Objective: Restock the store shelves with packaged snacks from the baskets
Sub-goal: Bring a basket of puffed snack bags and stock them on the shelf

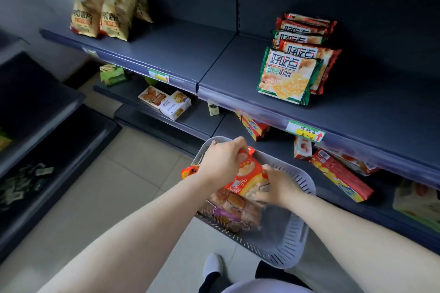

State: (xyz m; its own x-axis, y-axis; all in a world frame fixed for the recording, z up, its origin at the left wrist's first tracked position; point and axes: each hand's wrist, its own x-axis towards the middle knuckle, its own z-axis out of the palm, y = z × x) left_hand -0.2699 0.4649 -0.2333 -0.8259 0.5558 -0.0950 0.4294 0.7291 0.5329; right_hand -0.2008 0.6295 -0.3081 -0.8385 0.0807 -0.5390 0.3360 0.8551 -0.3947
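Over the grey basket's (pixel 307 188) far end, the left hand (pixel 220 162) grips the orange snack packet's (pixel 248 177) top edge and the right hand (pixel 277 185) its lower side, with the shelf (pixel 238 66) ahead and above.

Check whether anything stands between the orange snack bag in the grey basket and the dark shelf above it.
Nothing visible does. The left hand and right hand grip the orange plastic snack bag, and the dark metal shelf is bare left of the green and red cookie packs.
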